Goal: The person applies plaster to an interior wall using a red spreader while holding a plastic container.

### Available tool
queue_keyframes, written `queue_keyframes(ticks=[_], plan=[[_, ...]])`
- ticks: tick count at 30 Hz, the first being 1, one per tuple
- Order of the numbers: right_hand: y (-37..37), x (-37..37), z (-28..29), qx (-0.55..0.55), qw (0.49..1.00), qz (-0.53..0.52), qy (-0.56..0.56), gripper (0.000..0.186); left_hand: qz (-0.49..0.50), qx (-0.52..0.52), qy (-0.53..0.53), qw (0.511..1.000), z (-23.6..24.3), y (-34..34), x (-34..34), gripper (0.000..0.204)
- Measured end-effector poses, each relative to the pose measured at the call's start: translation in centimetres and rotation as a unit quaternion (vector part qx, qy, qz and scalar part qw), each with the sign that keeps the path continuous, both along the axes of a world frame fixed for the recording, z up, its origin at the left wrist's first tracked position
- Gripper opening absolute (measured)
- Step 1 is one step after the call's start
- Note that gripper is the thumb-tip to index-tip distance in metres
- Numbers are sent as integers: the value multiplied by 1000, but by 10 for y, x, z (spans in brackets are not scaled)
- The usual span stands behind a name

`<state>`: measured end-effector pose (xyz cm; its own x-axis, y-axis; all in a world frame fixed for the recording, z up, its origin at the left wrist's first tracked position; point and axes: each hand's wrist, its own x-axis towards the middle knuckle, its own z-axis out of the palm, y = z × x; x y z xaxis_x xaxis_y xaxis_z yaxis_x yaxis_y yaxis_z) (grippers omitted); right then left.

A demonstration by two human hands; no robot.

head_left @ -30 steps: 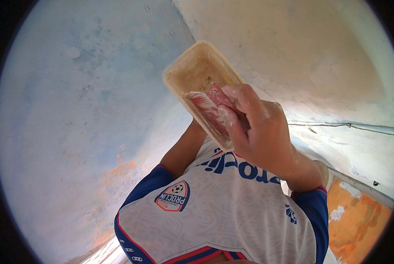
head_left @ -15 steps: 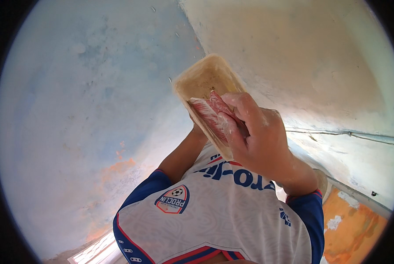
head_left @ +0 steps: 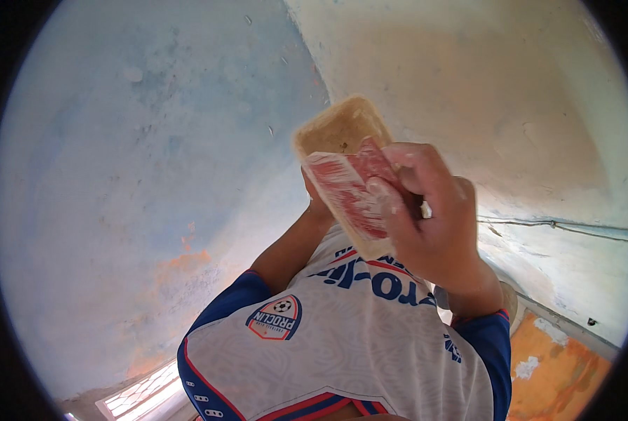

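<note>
Pinching a red-and-white wrapper (head_left: 349, 193) between dusty fingers (head_left: 384, 189) and thumb, the right hand (head_left: 433, 224) holds it against the face of a pale yellow foam tray (head_left: 338, 126). Left hand (head_left: 314, 203) sits behind the tray's lower edge, mostly hidden; its grasp cannot be told. Both forearms rise from a white jersey (head_left: 342, 337) with blue sleeves. Behind stand a blue wall (head_left: 131, 175) and a cream wall (head_left: 482, 91).

Tan tray (head_left: 342, 130); red-white patterned card (head_left: 349, 193); white shirt (head_left: 356, 337), blue-red trim.
</note>
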<state>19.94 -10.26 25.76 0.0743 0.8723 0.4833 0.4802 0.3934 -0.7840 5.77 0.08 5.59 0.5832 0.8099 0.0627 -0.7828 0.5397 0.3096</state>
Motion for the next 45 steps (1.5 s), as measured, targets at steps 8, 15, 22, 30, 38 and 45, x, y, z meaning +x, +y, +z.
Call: queue_keyframes(ticks=[8,15,22,30,38,45], plan=[[0,11,7,10,999,-38,18,30,-28,6,-26,999,5,2,11,66],[3,15,1,17,1000,-24,-8,29,-35,13,-36,999,5,2,18,69],[13,11,-12,23,999,-34,-32,34,-38,26,-55,997,4,6,22,73],[19,8,-3,20,999,-33,-23,28,-43,38,-113,992,-10,19,22,77],[25,3,-5,8,999,-35,-19,28,-29,86,-94,992,-7,19,9,78],[28,-3,-4,0,999,-30,-31,30,26,46,59,997,4,14,5,75]])
